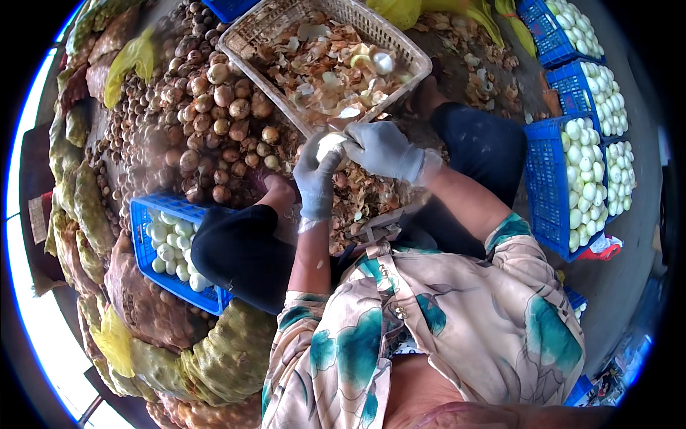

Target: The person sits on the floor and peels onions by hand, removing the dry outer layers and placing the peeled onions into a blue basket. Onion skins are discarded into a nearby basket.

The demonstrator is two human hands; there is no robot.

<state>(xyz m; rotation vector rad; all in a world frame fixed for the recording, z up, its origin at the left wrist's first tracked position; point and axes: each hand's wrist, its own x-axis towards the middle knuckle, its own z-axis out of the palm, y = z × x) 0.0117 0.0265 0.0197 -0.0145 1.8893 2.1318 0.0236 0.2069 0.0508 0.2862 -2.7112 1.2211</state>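
My left hand [315, 177], in a grey glove, is closed around a peeled white onion [331, 145] just below the near edge of a dirty plastic crate [321, 124]. My right hand [381, 149], also gloved in grey, touches the onion from the right, its fingers bent and pinched together. A small part of what looks like a blade [334, 128] shows by its fingertips; its handle is hidden. Brown and pale onion skins [327, 80] fill much of the crate, with a white onion [382, 63] among them.
Unpeeled onions [214, 123] lie heaped at the left, beside filled mesh sacks [91, 204]. A blue crate [177, 292] of peeled onions stands by my left knee. More blue crates [544, 187] of peeled onions line the right. Loose skins [370, 198] cover the ground between my legs.
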